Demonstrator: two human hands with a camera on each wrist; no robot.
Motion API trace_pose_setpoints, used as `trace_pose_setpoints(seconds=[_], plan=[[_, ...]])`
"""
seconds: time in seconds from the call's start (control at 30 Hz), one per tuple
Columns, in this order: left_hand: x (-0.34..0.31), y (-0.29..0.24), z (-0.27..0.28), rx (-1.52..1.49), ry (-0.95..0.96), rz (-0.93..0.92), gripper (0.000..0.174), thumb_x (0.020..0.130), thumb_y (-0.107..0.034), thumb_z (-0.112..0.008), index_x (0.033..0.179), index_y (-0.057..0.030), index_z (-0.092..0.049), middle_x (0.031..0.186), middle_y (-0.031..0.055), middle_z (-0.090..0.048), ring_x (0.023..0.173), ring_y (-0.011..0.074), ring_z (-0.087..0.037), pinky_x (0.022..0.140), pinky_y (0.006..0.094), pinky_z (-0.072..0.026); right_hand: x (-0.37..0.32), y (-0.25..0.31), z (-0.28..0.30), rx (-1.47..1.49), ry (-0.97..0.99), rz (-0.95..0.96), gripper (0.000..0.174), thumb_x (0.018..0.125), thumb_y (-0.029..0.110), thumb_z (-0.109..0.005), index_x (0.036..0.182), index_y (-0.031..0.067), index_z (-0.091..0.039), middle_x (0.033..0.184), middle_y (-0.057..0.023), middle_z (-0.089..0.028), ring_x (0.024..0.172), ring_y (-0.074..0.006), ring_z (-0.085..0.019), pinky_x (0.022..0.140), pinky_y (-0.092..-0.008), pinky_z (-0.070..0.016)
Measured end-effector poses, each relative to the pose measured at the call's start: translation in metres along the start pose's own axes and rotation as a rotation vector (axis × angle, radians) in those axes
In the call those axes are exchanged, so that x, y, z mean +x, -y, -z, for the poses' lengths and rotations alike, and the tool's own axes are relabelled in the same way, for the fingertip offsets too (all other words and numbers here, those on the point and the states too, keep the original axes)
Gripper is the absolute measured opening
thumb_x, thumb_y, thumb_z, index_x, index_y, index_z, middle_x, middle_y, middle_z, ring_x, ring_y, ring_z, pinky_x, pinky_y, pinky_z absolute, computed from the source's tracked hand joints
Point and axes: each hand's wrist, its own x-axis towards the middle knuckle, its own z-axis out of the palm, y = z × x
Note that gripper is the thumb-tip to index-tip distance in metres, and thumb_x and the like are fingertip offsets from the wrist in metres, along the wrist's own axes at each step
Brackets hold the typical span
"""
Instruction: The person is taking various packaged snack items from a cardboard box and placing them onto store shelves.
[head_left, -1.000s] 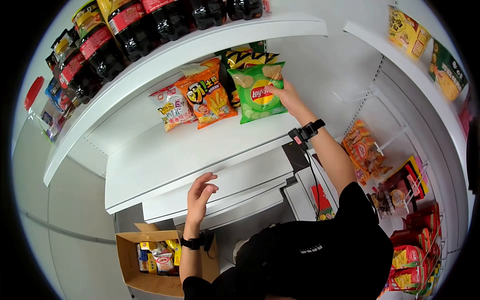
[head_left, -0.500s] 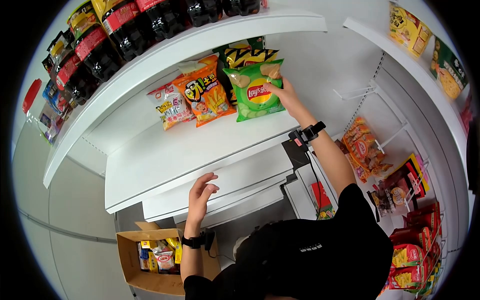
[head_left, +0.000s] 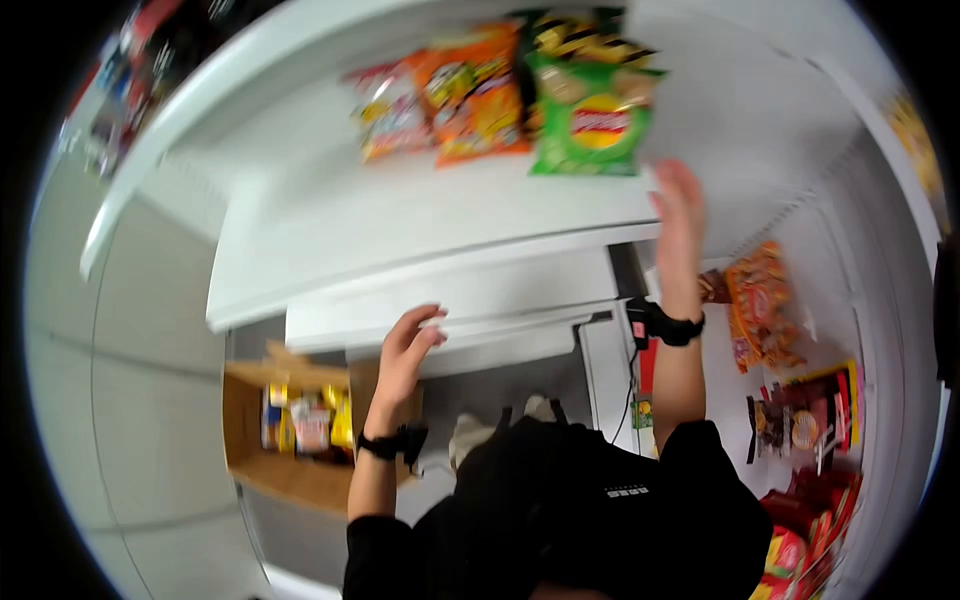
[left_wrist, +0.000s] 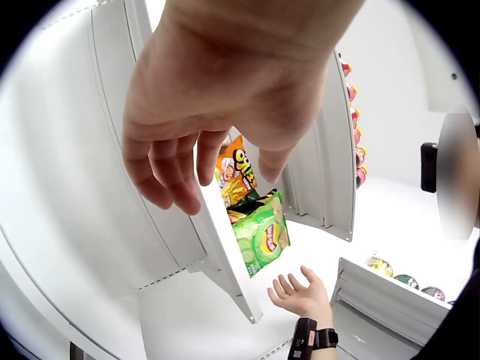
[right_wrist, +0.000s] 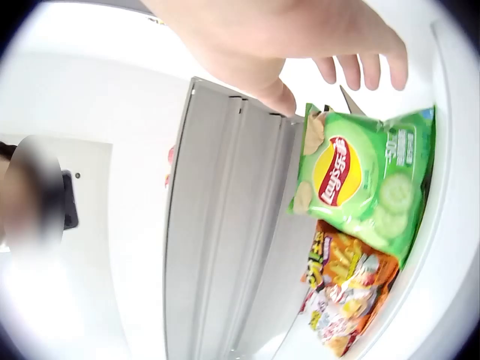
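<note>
A green Lay's chip bag (head_left: 592,120) stands on the white shelf (head_left: 400,215), in front of a black-and-yellow striped bag (head_left: 575,40). Just off its right side is my right hand (head_left: 680,225), blurred, fingers extended and holding nothing. The right wrist view has this hand (right_wrist: 300,45) next to the green bag (right_wrist: 390,199), with a gap between them. To the left of the green bag lean an orange snack bag (head_left: 475,100) and a white-and-red snack bag (head_left: 392,115). My left hand (head_left: 402,355) hangs before the shelf's front edge, fingers loosely bent around nothing.
An open cardboard box (head_left: 290,487) with several small packets sits at the lower left. Hanging snack bags (head_left: 765,305) line the right wall. An upper shelf (head_left: 240,65) with blurred goods curves overhead, and lower ledges (head_left: 450,290) step out beneath the snack shelf.
My right hand has let go of the green chip bag and drawn back to the right. The bag stays on the shelf. The head view has tipped downward; my left hand keeps its pose.
</note>
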Motion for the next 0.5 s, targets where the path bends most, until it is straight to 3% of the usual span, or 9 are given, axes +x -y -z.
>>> trace_pose_setpoints(seconds=[0.03, 0.1, 0.17, 0.33, 0.5], plan=[[-0.006, 0.005, 0.002, -0.018, -0.029, 0.026, 0.037, 0.090, -0.019, -0.057, 0.121, 0.0009, -0.052, 0.117, 0.0105, -0.058, 0.091, 0.0146, -0.058, 0.080, 0.0283, -0.0463, -0.011, -0.005, -0.004, 0.083, -0.062, 0.023, 0.044, 0.083, 0.024, -0.066, 0.119, 0.0025, -0.051, 0.120, -0.0107, -0.055, 0.113, -0.0188, -0.050, 0.098, -0.0343, -0.0361], [-0.024, 0.013, 0.008, -0.035, -0.095, 0.100, 0.038, 0.090, -0.020, -0.059, 0.120, 0.0008, -0.053, 0.114, 0.0089, -0.059, 0.091, 0.0133, -0.057, 0.080, 0.0275, -0.0463, -0.044, -0.005, -0.013, 0.160, 0.068, 0.023, 0.036, 0.088, 0.020, -0.059, 0.118, 0.0014, -0.051, 0.116, -0.0112, -0.056, 0.109, -0.0198, -0.052, 0.096, -0.0360, -0.0384], [-0.051, 0.032, 0.021, -0.107, -0.171, 0.129, 0.039, 0.089, -0.023, -0.060, 0.119, 0.0008, -0.054, 0.109, 0.0070, -0.060, 0.091, 0.0128, -0.057, 0.080, 0.0270, -0.0463, -0.069, -0.020, -0.018, 0.265, 0.208, -0.142, 0.031, 0.090, 0.018, -0.054, 0.116, 0.0008, -0.052, 0.113, -0.0124, -0.057, 0.106, -0.0213, -0.053, 0.093, -0.0371, -0.0403], [-0.130, 0.043, 0.048, -0.065, -0.367, 0.173, 0.038, 0.091, -0.024, -0.058, 0.119, 0.0006, -0.054, 0.108, 0.0065, -0.061, 0.087, 0.0116, -0.057, 0.080, 0.0261, -0.0458, -0.152, -0.058, -0.064, 0.159, 0.479, -0.486, 0.025, 0.091, 0.017, -0.053, 0.110, 0.0006, -0.056, 0.108, -0.0126, -0.059, 0.099, -0.0205, -0.055, 0.088, -0.0357, -0.0434], [-0.224, 0.071, 0.103, -0.157, -0.599, 0.201, 0.038, 0.090, -0.026, -0.060, 0.117, 0.0004, -0.055, 0.102, 0.0053, -0.062, 0.085, 0.0107, -0.058, 0.077, 0.0253, -0.0464, -0.247, -0.086, -0.120, 0.013, 0.712, -0.646, 0.023, 0.091, 0.019, -0.055, 0.105, 0.0009, -0.057, 0.102, -0.0106, -0.061, 0.093, -0.0182, -0.058, 0.083, -0.0323, -0.0455]])
